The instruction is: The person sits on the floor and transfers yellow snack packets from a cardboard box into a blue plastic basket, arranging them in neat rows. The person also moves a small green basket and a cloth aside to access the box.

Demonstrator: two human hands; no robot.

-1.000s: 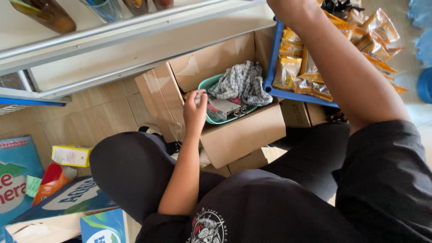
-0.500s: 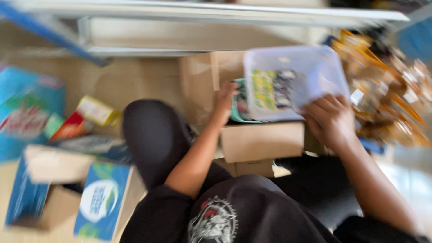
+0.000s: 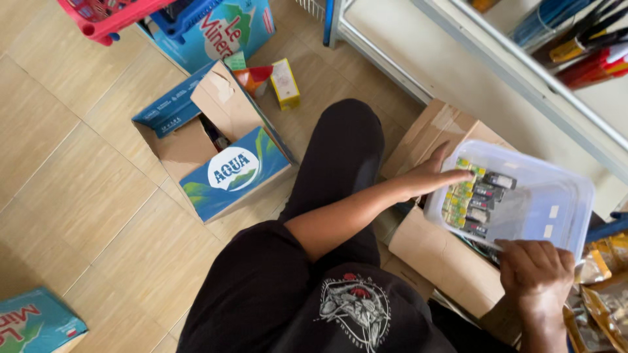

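Observation:
A clear plastic container (image 3: pixel 556 196) rests over an open brown cardboard box (image 3: pixel 445 258) in front of my knees. Several small green, yellow and dark packs (image 3: pixel 474 199) lie at its left end. My right hand (image 3: pixel 536 271) grips the container's near rim. My left hand (image 3: pixel 428 178) reaches across my leg, its fingers stretched out flat over the container's left edge and touching the packs. I sit on a tiled floor in black clothes.
An open blue-and-green carton (image 3: pixel 222 170) stands on the floor to the left, with a small yellow box (image 3: pixel 286 82) behind it. A red basket (image 3: pixel 104 16) and a blue carton (image 3: pixel 222 29) sit at the top. A metal shelf (image 3: pixel 523 85) runs along the right; snack packets (image 3: pixel 602 287) lie at bottom right.
My right hand brought the clear container down over the cardboard box. My left hand came out of the box and now lies on the container's left edge. My view turned left.

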